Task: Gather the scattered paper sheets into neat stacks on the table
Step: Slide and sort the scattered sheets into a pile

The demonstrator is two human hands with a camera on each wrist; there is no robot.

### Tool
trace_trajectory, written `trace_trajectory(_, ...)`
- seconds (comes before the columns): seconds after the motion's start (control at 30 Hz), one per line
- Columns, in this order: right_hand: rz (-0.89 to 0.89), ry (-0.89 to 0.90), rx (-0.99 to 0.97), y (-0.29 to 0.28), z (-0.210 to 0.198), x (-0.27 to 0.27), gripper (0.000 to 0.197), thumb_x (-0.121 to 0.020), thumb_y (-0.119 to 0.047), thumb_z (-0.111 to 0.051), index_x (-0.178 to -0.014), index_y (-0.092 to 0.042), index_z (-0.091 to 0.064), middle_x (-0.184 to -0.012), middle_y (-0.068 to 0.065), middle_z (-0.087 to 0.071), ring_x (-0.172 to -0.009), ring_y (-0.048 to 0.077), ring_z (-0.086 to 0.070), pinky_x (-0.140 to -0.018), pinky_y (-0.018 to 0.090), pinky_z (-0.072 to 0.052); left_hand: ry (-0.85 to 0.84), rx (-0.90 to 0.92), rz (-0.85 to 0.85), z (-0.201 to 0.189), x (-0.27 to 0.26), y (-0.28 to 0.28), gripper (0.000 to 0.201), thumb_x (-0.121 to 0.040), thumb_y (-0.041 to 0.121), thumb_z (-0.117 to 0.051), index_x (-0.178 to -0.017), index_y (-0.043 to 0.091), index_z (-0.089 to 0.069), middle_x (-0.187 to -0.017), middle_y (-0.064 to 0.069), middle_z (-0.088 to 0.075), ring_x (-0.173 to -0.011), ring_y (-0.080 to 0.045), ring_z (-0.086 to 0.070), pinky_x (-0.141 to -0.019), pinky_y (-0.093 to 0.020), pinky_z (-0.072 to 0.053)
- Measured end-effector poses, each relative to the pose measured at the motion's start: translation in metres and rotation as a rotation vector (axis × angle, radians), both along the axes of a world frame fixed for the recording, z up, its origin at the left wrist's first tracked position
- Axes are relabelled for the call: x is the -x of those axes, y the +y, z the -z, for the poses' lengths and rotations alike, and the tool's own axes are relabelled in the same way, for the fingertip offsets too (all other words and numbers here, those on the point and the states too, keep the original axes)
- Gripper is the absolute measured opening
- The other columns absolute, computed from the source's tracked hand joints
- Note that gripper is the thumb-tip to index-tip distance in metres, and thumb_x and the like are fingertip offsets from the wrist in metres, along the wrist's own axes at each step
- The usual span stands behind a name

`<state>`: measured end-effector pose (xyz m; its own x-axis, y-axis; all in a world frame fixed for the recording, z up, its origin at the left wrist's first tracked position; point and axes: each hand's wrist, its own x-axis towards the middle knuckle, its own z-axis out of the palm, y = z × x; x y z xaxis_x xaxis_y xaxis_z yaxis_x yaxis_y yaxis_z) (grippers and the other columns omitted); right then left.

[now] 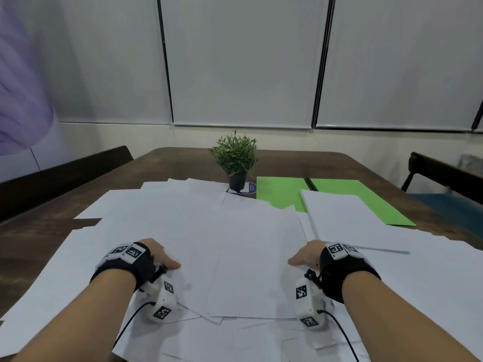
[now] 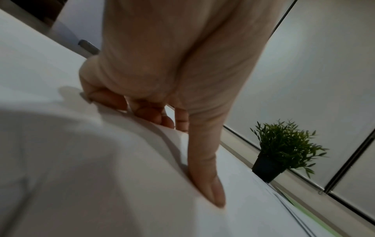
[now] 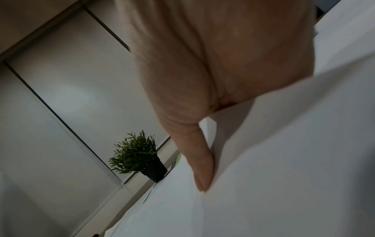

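Note:
Many white paper sheets [image 1: 251,257] lie scattered and overlapping across the brown table [image 1: 300,160]. My left hand [image 1: 163,257] is at the left edge of the middle pile. In the left wrist view its thumb [image 2: 209,181] presses on top of the sheets [image 2: 101,160] and the curled fingers [image 2: 146,110] sit behind the raised paper edge. My right hand [image 1: 303,258] is at the pile's right edge. There the thumb [image 3: 202,168] lies on the paper [image 3: 284,176], and a lifted sheet hides the fingers.
A squarer white stack [image 1: 345,218] lies at the right, partly on two green sheets [image 1: 279,197]. A small potted plant [image 1: 236,158] stands at the table's middle back. A dark bench [image 1: 65,178] is on the left and a chair [image 1: 444,176] on the right.

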<state>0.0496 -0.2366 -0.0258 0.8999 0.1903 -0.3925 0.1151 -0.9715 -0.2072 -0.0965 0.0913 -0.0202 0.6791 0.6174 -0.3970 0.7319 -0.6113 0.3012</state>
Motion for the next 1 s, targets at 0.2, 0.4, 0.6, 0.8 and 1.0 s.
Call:
trace_trajectory(0.2,-0.01,-0.031,-0.001,-0.001,0.004,-0.003,0.067,-0.086,-0.06,-0.056,-0.138,-0.018,-0.051,-0.141,0.002,-0.051,-0.128,0.024,-0.049,-0.104,0.032,-0.039,0.005,-0.109,0.019,0.006,-0.001,0.002,0.074,-0.074,0.064,-0.067,-0.128,0.015,-0.057,-0.133,-0.001,-0.057,-0.122,-0.018,-0.052,-0.095,-0.025,-0.04)
trace_trajectory(0.4,0.04,-0.02,-0.036,-0.005,0.001,0.003,0.064,-0.087,-0.052,-0.06,-0.138,-0.014,-0.049,-0.142,0.003,-0.05,-0.127,0.024,-0.049,-0.098,0.027,-0.039,-0.095,-0.084,-0.048,0.017,-0.003,0.014,0.079,-0.077,0.063,-0.064,-0.132,0.008,-0.051,-0.135,-0.006,-0.054,-0.123,-0.021,-0.051,-0.096,-0.025,-0.04)
trace_trajectory(0.6,0.13,-0.026,-0.1,-0.01,-0.007,0.013,0.065,-0.087,-0.045,-0.064,-0.139,-0.01,-0.044,-0.139,0.009,-0.052,-0.124,0.026,-0.051,-0.084,0.025,-0.037,-0.219,-0.109,-0.103,0.016,0.0,0.025,0.074,-0.09,0.046,-0.058,-0.145,0.002,-0.032,-0.148,-0.012,-0.038,-0.135,-0.025,-0.039,-0.106,-0.026,-0.032)
trace_trajectory(0.8,0.154,-0.007,-0.137,-0.006,-0.003,0.014,0.067,-0.087,-0.042,-0.065,-0.14,-0.008,-0.041,-0.14,0.008,-0.049,-0.125,0.025,-0.05,-0.084,0.024,-0.038,-0.254,-0.179,-0.175,0.004,0.014,0.034,0.063,-0.09,0.037,-0.061,-0.139,0.001,-0.043,-0.143,-0.015,-0.044,-0.13,-0.029,-0.043,-0.104,-0.031,-0.035)
trace_trajectory(1.0,0.117,-0.006,-0.132,-0.002,0.001,0.013,0.059,-0.086,-0.041,-0.064,-0.133,-0.009,-0.049,-0.136,0.006,-0.053,-0.122,0.023,-0.053,-0.084,0.024,-0.04,0.098,-0.218,-0.069,0.01,0.029,0.039,0.068,-0.07,0.072,-0.06,-0.104,0.014,-0.064,-0.124,-0.009,-0.061,-0.113,-0.027,-0.055,-0.097,-0.029,-0.043)
